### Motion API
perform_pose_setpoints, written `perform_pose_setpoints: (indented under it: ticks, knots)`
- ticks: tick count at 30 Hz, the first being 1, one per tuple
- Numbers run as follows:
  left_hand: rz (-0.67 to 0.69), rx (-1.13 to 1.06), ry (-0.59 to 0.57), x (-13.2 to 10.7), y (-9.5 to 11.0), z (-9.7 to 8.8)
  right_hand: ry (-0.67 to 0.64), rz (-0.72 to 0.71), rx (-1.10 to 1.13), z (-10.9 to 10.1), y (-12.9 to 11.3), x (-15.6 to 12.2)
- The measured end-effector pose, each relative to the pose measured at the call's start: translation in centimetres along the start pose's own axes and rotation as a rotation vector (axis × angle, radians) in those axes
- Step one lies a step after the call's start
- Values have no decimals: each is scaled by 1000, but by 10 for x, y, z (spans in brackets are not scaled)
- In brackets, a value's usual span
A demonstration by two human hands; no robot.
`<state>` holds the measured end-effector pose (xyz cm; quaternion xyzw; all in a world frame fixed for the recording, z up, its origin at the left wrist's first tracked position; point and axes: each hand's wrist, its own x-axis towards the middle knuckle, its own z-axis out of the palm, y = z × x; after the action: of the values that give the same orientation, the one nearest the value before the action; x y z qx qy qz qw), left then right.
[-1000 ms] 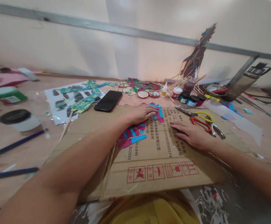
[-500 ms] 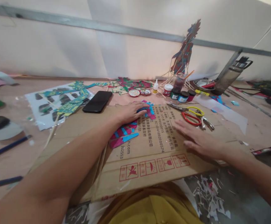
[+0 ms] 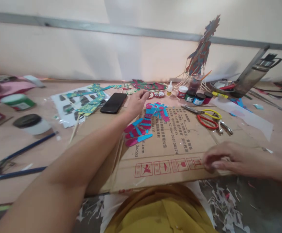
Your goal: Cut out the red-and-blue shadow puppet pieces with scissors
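While left hand [image 3: 138, 102] arches, strips (magenta-blue) [image 3: 139, 131] lie just beside.

Cut pieces [image 3: 145, 124] — magenta and blue stripes

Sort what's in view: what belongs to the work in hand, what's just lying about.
Seems part of the work:
- pink-and-blue pieces, lying on the cardboard
- cardboard sheet, beneath them
- left hand, just beyond the pieces

Probably just lying about:
- black phone
- drink bottle
- blue-handled tool

The paint jars could be either.
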<state>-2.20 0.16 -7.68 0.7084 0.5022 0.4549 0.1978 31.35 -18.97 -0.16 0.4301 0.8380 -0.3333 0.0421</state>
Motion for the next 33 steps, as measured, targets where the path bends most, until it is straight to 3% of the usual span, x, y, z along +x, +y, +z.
perform_pose_setpoints:
  ticks: [2,8,13,16,19,22,24,27,30,33]
  knots:
    - [-65,63,-25,1,3,-13,18,-69,-6,-4,-12,34]
    - [-208,348,-430,-23,3,-50,285,-261,-70,0,-30,118]
    - [-135,420,-506,-41,1,-55,246,-408,-288,21,-29,168]
    - [-128,444,-561,-45,4,-56,270,-373,-341,30,-24,173]
    - [-132,431,-612,-48,9,-57,297,-336,-312,28,-23,160]
    - [-130,440,-568,-51,16,-55,290,-286,-234,23,-22,144]
    - [-112,425,-558,-53,23,-52,350,-258,-186,20,-16,139]
    - [-95,366,-656,-58,33,-43,433,-266,-184,18,-4,144]
    - [-75,306,-747,-61,40,-35,339,-284,-226,15,2,155]
    - [-55,268,-757,-60,41,-30,207,-270,-259,10,-2,163]
